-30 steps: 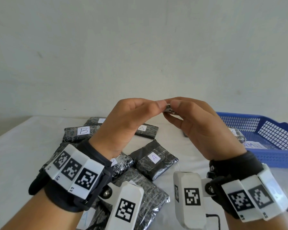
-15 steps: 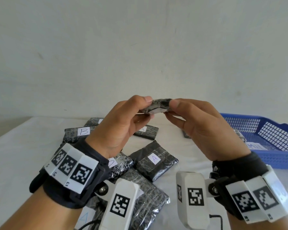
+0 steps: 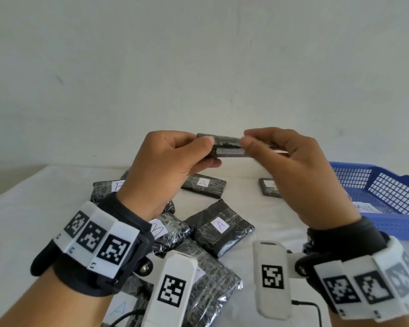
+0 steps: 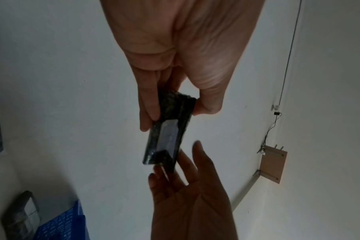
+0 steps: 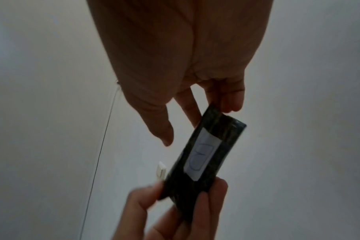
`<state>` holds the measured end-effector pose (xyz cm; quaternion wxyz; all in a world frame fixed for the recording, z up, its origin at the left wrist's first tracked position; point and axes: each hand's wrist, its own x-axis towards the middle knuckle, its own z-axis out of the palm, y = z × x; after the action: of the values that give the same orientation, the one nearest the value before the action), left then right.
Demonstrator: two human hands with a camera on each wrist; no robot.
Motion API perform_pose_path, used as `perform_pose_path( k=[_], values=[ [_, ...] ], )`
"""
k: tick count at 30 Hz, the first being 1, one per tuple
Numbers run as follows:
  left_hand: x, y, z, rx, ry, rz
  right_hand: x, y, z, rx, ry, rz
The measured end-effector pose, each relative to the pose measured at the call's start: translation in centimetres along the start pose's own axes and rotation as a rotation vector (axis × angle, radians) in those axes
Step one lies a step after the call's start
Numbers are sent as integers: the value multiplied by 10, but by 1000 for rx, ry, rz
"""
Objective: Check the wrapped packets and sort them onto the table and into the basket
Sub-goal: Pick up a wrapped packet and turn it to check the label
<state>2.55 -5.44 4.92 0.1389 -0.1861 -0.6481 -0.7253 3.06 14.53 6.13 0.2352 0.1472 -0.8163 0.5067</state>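
Both hands hold a black wrapped packet [image 3: 227, 147] in the air above the table, its white label facing me. My left hand [image 3: 208, 149] pinches its left end between thumb and fingers, as the left wrist view [image 4: 175, 110] confirms. At the other end my right hand [image 3: 248, 145] only touches the packet with its fingertips. In the right wrist view the right thumb stands apart from the packet [image 5: 206, 154]. The label's writing is too blurred to read. The blue basket [image 3: 387, 185] sits at the right.
Several black packets lie on the white table [image 3: 33, 208] under my hands: one marked A [image 3: 220, 227], another A [image 3: 203, 185] farther back, one marked B [image 3: 106, 187]. A further packet [image 3: 269, 187] lies by the basket. A labelled packet [image 3: 366, 207] lies inside the basket.
The packet has been turned between the hands so that its labelled face shows. My hands have spread apart along it, and the right thumb has come off it.
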Motion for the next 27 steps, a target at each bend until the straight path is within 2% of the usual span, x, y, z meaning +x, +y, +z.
perform_pose_path(
  k=[3, 9, 15, 20, 24, 27],
  values=[
    [-2, 5, 0, -62, -58, -20, 1, 0, -4, 233, -54, 23],
    [-2, 10, 1, -141, -85, -75, 2, 1, -1, 280, -32, -70],
    [0, 9, -3, -194, -32, -29, 1, 1, 4, 407, -125, -59],
    [0, 5, 2, -163, -4, -15, 0, -1, 6, 332, -49, -78],
    [-2, 8, 3, -178, -26, -38, -2, -4, 7, 317, -60, -57],
    [-3, 6, 8, -174, 8, -44, -2, -5, 9, 301, -17, -48]
  ],
)
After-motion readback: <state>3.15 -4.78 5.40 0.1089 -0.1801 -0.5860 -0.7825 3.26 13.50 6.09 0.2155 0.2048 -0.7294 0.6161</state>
